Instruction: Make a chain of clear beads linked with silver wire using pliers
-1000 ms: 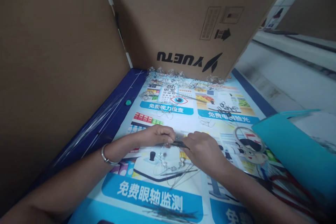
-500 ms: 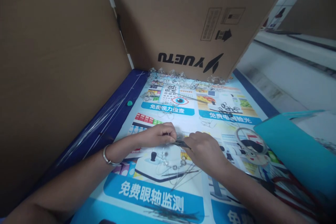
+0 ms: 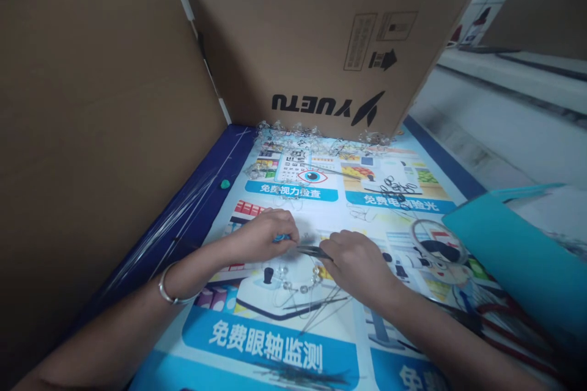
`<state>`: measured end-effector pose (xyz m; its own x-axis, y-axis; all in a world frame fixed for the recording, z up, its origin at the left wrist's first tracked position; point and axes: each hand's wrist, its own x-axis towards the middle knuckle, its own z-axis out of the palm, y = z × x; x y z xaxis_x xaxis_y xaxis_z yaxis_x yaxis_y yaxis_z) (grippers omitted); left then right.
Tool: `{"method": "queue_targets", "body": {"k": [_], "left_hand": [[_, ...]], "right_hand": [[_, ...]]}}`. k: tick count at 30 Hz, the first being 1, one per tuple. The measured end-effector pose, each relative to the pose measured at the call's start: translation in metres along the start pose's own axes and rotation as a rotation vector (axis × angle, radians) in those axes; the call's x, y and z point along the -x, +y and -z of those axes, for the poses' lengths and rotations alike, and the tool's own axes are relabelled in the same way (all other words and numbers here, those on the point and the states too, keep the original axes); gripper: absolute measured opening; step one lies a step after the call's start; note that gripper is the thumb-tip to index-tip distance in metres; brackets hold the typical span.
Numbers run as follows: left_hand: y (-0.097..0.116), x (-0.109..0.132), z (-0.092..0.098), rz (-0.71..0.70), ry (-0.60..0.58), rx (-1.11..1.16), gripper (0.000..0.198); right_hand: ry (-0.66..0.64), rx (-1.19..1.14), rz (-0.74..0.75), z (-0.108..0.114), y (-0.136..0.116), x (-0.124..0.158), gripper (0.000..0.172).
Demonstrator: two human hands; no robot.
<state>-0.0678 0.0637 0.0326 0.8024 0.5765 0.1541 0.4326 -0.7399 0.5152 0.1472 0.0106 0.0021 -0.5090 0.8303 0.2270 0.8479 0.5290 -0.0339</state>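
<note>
My left hand (image 3: pixel 270 235) is closed in a pinch above the printed sheet; what lies between its fingertips is too small to make out. Facing it, my right hand (image 3: pixel 355 259) grips dark metal tweezers (image 3: pixel 313 251), whose tips point left and come close to the left fingertips. Just below both hands is a curved strand of clear beads (image 3: pixel 302 288). Whether it hangs from the fingers or lies on the sheet I cannot tell. Thin dark wires (image 3: pixel 321 305) lie by the beads.
Cardboard walls (image 3: pixel 316 30) rise at the back and left. Clear beaded pieces (image 3: pixel 302 137) line the back, with black loops (image 3: pixel 398 188) nearer. A teal folder-like object (image 3: pixel 509 250) stands right, beside red handles (image 3: pixel 518 333). Loose dark wires (image 3: pixel 307 374) lie in front.
My left hand has drawn slightly left, away from the right, and turned a little. More of the tweezers shows between the hands. The right hand has barely moved.
</note>
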Motion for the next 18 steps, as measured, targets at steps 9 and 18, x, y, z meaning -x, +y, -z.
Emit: {"method": "queue_targets", "body": {"k": [9,18], "left_hand": [[0.0052,0.0004,0.0028,0.045,0.03,-0.082,0.01],[0.0076,-0.0003,0.0059,0.07,-0.007,-0.11,0.013]], "right_hand": [[-0.038,-0.016,0.001,-0.0005,-0.0013,-0.0009,0.011],[-0.106,-0.015,-0.058,0.0045,-0.0026,-0.0004,0.012]]}}
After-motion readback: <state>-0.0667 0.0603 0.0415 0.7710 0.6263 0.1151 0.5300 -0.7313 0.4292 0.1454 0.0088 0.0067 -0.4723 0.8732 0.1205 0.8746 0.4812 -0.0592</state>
